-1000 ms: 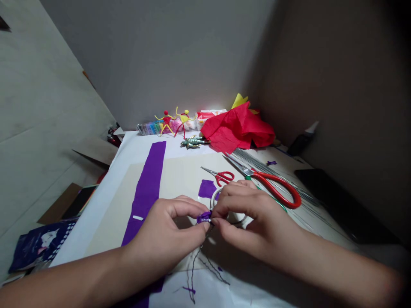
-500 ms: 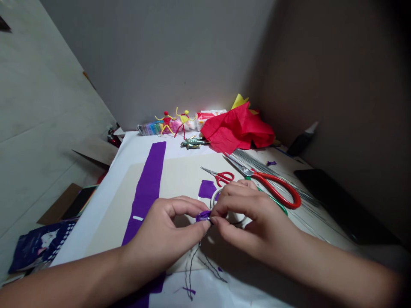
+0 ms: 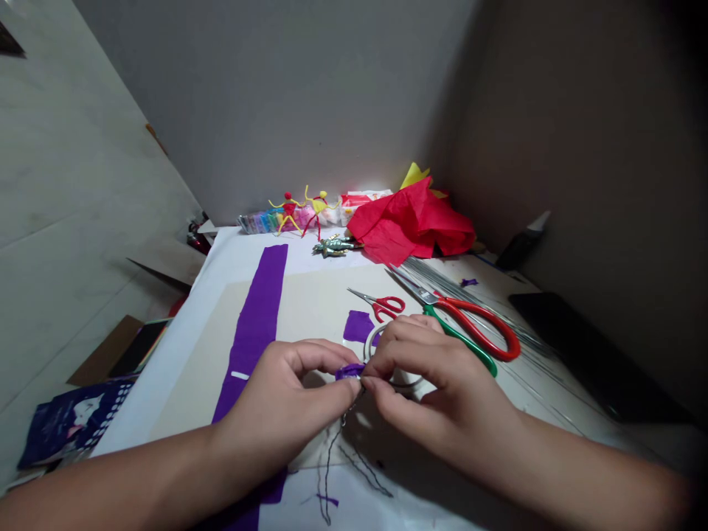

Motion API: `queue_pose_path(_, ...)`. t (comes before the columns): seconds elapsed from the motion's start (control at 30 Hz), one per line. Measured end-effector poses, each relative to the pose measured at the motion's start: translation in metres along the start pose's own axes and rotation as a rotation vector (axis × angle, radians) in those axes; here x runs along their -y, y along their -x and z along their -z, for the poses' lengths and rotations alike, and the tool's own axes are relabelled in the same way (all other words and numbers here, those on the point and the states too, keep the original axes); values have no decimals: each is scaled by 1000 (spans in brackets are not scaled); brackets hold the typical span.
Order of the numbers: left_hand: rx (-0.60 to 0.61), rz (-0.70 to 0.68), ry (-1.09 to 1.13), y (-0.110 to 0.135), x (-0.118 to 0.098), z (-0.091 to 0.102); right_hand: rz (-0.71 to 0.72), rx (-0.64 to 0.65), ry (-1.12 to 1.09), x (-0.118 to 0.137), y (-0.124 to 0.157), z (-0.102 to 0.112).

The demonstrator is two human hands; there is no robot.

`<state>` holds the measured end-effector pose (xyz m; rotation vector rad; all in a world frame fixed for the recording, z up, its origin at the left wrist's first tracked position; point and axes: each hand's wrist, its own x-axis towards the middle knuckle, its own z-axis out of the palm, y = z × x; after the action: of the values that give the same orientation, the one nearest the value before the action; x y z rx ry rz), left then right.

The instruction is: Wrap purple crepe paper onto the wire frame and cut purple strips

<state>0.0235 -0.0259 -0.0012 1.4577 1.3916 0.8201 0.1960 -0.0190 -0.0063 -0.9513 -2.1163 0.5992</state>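
Note:
Between my two hands is a wire figure (image 3: pixel 349 372) wrapped at the top in purple paper, with thin twisted wire legs hanging below. My left hand (image 3: pixel 302 391) pinches its purple part between thumb and fingers. My right hand (image 3: pixel 428 369) is closed at the figure's right side, thumb and fingertips pressed together; what lies between them is mostly hidden. Left of my hands runs a long purple paper strip (image 3: pixel 257 317) with a small white piece on it. Just beyond my fingers lie a purple paper square (image 3: pixel 358 326) and a pale ring (image 3: pixel 369 346), partly covered by my right hand.
Small red scissors (image 3: pixel 387 306) and large scissors (image 3: pixel 476 317) with red and green handles lie beyond my right hand, beside a wire bundle (image 3: pixel 442 284). Crumpled red paper (image 3: pixel 414 221), a metallic figurine (image 3: pixel 333 246) and two wire figures (image 3: pixel 288 210) stand at the back. A dark phone-like slab (image 3: pixel 586 354) is at right.
My hands stay at nearly the same spot with the same pinch. The hanging wire legs have shifted slightly lower. The whole view has moved a little.

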Motion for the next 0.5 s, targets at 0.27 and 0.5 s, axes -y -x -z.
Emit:
queue_pose_path(0.27, 8, -15, -10, 0, -2, 0, -60, -7, -80, 0, -1, -2)
queue_pose_path(0.5, 10, -106, -11, -1, -1, -2, -139, 33, -175, 0, -6, 1)
